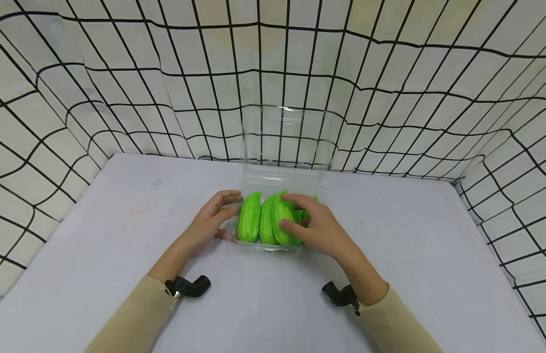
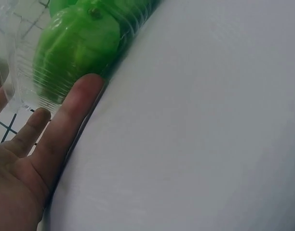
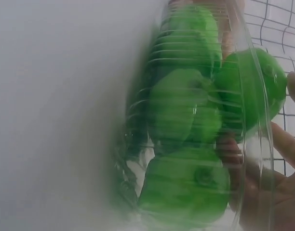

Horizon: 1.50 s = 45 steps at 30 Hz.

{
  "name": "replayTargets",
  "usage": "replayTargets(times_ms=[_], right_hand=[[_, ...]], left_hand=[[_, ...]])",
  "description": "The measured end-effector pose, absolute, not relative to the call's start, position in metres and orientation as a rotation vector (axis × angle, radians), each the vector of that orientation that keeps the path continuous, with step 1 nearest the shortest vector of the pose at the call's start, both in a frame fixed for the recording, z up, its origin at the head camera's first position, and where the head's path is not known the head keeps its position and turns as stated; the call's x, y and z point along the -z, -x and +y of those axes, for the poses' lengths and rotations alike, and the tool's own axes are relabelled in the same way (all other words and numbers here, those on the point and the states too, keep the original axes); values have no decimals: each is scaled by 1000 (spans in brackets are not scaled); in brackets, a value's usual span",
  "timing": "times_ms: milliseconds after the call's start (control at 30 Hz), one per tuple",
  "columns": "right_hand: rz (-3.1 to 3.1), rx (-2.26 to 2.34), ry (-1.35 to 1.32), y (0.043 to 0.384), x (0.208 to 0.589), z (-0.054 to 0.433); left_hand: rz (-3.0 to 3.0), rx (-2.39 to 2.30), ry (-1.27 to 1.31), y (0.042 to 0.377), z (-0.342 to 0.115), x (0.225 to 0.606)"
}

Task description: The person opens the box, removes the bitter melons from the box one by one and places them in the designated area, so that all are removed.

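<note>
A clear plastic clamshell box (image 1: 264, 247) stands on the table with several bright green, ridged bitter melons (image 1: 249, 218) in it. Its transparent lid (image 1: 288, 137) is raised at the back. My right hand (image 1: 319, 228) grips one bitter melon (image 1: 282, 220), thumb on the near part and a finger at the far end. In the right wrist view this melon (image 3: 256, 89) sits higher than the others (image 3: 186, 187), seen through the ribbed wall. My left hand (image 1: 208, 220) rests against the box's left side, its extended fingers (image 2: 65, 127) touching the wall beside a melon (image 2: 80, 48).
A white tabletop (image 1: 431, 269) spreads around the box. Behind it and along both sides rises a white sheet with a black grid (image 1: 189, 88). Black wrist-worn devices (image 1: 189, 286) sit at the cuffs of beige sleeves (image 1: 131, 314).
</note>
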State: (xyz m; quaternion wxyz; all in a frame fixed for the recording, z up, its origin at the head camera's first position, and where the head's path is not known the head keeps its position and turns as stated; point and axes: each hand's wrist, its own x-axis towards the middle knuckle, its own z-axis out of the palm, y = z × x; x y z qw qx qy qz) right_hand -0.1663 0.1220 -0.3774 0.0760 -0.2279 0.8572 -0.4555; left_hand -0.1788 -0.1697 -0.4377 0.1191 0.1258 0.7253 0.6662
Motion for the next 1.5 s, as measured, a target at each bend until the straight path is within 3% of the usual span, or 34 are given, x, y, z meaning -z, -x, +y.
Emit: replayTargets(times_ms=[300, 933, 1500], right_hand=[[2578, 1398, 791, 162, 379, 112], [2592, 1558, 634, 161, 381, 108], [2641, 1627, 552, 171, 369, 133]], left_hand=[[2131, -1885, -357, 179, -173, 436], [2125, -1888, -329, 181, -173, 437], [2127, -1892, -327, 182, -172, 439]])
